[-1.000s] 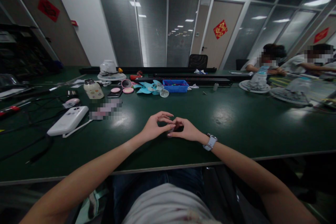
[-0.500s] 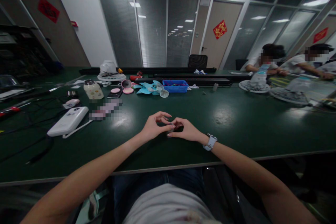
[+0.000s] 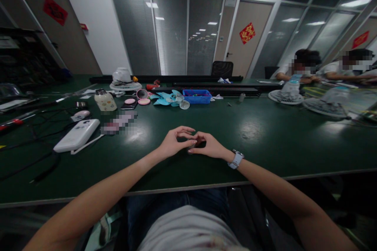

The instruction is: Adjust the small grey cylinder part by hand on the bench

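Note:
Both hands meet over the green table [image 3: 165, 168], near its front edge. My left hand [image 3: 175, 141] curves in from the left, its thumb and fingers bent around a gap, with the fingertips touching the other hand. My right hand [image 3: 210, 145], with a watch [image 3: 236, 159] on the wrist, is curled toward it, thumb and fingers closing at the same spot. Something small and greyish seems pinched between the fingertips, but the fingers mostly cover it and its kind does not show.
On the left lie a white power bank [image 3: 78, 135], dark cables and a cream bottle [image 3: 105, 100]. Farther back are light-blue fan blades [image 3: 167, 98], a blue basket [image 3: 196, 100] and a white fan part [image 3: 125, 85]. Two people [image 3: 306, 66] sit at the right near more fan parts [image 3: 285, 96].
My left fingers have shifted slightly to the right, nearer the right hand. My right hand has hardly moved.

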`<state>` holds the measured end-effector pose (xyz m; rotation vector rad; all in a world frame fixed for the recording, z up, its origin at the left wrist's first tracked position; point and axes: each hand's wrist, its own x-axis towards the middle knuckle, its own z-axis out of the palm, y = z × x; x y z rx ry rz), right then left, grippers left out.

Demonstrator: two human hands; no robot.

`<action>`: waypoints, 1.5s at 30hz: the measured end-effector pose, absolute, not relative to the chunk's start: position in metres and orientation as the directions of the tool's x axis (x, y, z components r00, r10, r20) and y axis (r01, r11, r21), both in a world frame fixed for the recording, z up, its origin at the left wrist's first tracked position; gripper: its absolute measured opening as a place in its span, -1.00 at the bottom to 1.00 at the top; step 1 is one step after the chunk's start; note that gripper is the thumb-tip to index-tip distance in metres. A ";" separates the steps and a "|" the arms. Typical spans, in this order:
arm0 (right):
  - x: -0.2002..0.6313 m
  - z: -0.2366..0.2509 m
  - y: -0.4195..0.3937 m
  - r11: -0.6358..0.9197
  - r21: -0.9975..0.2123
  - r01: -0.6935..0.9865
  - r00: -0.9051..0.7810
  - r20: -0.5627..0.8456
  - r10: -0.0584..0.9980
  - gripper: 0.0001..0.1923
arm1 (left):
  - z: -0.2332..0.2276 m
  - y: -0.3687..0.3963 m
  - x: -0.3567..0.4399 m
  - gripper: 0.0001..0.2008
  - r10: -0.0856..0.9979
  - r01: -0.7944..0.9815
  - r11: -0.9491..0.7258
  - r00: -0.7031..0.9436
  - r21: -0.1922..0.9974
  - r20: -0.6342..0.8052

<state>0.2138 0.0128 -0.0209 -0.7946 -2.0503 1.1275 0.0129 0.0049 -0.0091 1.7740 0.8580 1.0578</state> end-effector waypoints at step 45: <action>0.213 -0.020 0.013 0.462 -0.861 0.215 -0.592 0.262 0.763 -0.57 | -0.010 0.003 0.010 -0.56 0.839 0.171 -0.455 0.410 0.874 0.356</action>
